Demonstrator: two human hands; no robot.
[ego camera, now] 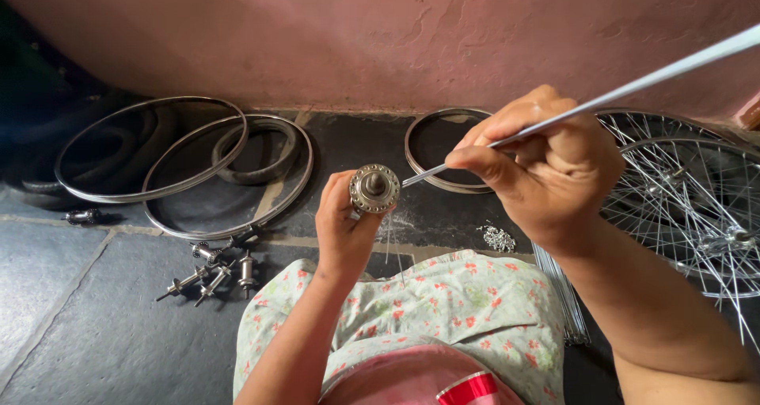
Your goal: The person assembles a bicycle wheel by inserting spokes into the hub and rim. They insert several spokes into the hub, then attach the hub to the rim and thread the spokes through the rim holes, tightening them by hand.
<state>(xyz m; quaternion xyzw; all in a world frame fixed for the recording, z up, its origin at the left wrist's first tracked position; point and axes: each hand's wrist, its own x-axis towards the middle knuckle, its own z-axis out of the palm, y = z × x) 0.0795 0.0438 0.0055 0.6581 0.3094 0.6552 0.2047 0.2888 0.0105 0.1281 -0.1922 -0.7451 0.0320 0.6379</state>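
Observation:
My left hand [342, 229] holds a small metal wheel hub [374, 188] upright above my lap, its round flange facing the camera. My right hand [546, 163] pinches a long thin silver spoke [633, 84] that runs from the top right corner down to the hub's flange, where its tip touches the right side. A few spokes hang down below the hub. My knees are covered by a floral cloth [443, 310].
Bare metal rims [150, 193] and a tyre lie at the left by the pink wall. Several loose hubs with axles [214, 266] lie on the stone floor. Spoked wheels [689, 199] stand at the right, with a spoke bundle [558, 294], a nipple pile [499, 237] and another rim [427, 175].

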